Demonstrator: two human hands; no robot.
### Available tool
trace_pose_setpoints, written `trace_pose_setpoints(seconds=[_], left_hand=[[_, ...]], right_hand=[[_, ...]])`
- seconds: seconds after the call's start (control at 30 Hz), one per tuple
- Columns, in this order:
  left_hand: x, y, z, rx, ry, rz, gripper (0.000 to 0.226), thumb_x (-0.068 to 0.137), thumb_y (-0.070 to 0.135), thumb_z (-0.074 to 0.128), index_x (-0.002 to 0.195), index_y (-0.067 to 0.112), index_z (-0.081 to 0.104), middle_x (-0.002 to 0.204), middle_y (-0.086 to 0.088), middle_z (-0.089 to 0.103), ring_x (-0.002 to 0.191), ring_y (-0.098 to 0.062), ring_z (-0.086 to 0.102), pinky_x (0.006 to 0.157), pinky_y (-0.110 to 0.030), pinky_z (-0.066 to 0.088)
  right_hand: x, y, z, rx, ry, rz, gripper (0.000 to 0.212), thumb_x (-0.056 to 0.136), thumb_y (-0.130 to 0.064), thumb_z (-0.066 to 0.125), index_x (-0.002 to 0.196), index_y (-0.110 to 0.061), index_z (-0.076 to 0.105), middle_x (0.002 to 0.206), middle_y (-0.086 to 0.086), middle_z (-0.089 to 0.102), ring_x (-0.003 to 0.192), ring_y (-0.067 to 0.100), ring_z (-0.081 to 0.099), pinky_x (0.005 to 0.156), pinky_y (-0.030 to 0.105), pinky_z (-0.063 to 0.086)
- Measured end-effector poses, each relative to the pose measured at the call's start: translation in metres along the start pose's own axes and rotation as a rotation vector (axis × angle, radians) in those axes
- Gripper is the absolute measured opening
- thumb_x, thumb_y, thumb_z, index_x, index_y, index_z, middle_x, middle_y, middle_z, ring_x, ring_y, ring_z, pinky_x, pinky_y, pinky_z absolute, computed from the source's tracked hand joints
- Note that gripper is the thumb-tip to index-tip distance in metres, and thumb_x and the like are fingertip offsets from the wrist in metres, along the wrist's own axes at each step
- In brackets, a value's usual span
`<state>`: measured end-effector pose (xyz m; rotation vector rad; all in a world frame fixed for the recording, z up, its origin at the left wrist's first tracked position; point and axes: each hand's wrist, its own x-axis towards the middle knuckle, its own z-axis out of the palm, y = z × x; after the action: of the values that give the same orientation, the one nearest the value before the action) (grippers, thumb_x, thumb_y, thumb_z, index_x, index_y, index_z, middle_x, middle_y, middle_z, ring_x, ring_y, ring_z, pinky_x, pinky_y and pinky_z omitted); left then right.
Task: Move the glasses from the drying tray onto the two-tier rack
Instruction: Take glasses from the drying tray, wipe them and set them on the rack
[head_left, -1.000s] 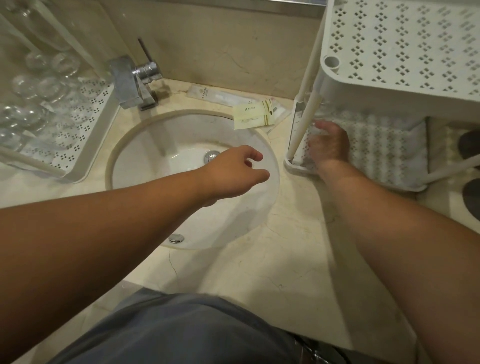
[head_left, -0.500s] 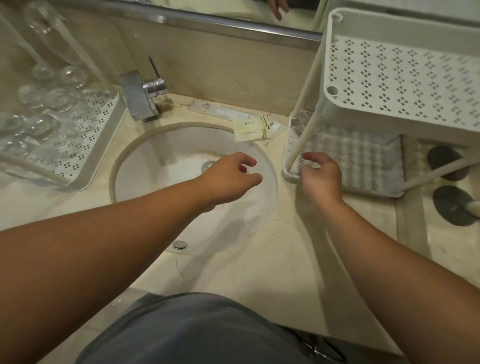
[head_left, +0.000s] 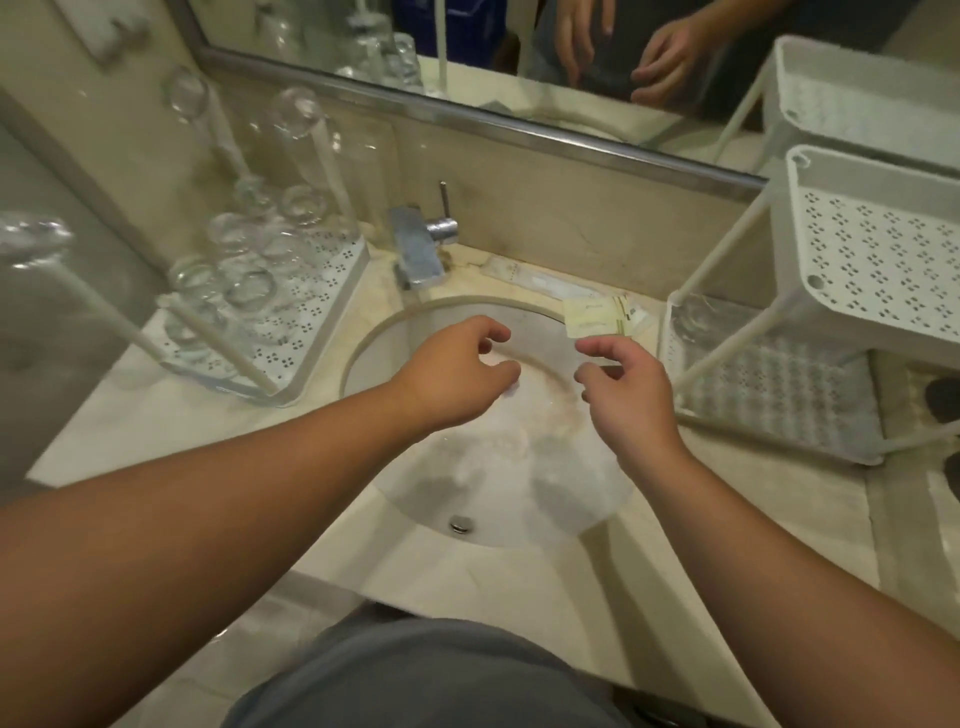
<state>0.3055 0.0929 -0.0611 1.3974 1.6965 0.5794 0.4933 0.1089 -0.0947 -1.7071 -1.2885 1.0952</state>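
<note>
Glasses (head_left: 249, 283) stand upside down on the white drying tray (head_left: 332, 296) at left of the sink (head_left: 498, 467); roughly six to eight, exact count unclear through blur. One glass (head_left: 698, 325) sits on the lower tier of the two-tier rack (head_left: 857, 270) at right. Left hand (head_left: 457, 371) and right hand (head_left: 626, 392) hang over the sink, each grip loosely curled and apart, holding nothing. Two paper sachets (head_left: 597, 319) lie on the table behind the sink; print unreadable.
</note>
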Motion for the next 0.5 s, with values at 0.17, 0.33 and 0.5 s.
trace_pose_setpoints(seconds=[0.17, 0.33, 0.5], left_hand=[[-0.014, -0.015, -0.07, -0.055, 0.106, 0.036, 0.039, 0.092, 0.034, 0.065, 0.13, 0.031, 0.057, 0.126, 0.007, 0.057, 0.102, -0.007, 0.058, 0.071, -0.018, 0.049], [-0.03, -0.025, -0.136, -0.103, 0.258, 0.121, 0.036, 0.09, 0.034, 0.067, 0.125, 0.03, 0.061, 0.119, 0.01, 0.061, 0.103, -0.004, 0.061, 0.08, -0.015, 0.05], [-0.05, -0.038, -0.186, -0.097, 0.338, 0.193, 0.038, 0.09, 0.031, 0.067, 0.127, 0.029, 0.06, 0.12, 0.011, 0.061, 0.085, 0.002, 0.055, 0.084, -0.026, 0.048]], right_hand=[[-0.008, -0.051, 0.052, 0.026, -0.066, -0.119, 0.033, 0.083, -0.012, 0.058, 0.091, -0.042, 0.067, 0.093, -0.024, 0.067, 0.075, 0.007, 0.064, 0.064, 0.018, 0.05], [-0.015, -0.105, 0.109, 0.033, -0.132, -0.225, 0.033, 0.082, -0.01, 0.058, 0.091, -0.041, 0.068, 0.085, -0.01, 0.068, 0.066, 0.023, 0.064, 0.058, 0.037, 0.056], [-0.027, -0.155, 0.159, 0.022, -0.244, -0.314, 0.03, 0.073, -0.023, 0.055, 0.092, -0.044, 0.066, 0.083, -0.019, 0.071, 0.075, 0.021, 0.069, 0.069, 0.043, 0.057]])
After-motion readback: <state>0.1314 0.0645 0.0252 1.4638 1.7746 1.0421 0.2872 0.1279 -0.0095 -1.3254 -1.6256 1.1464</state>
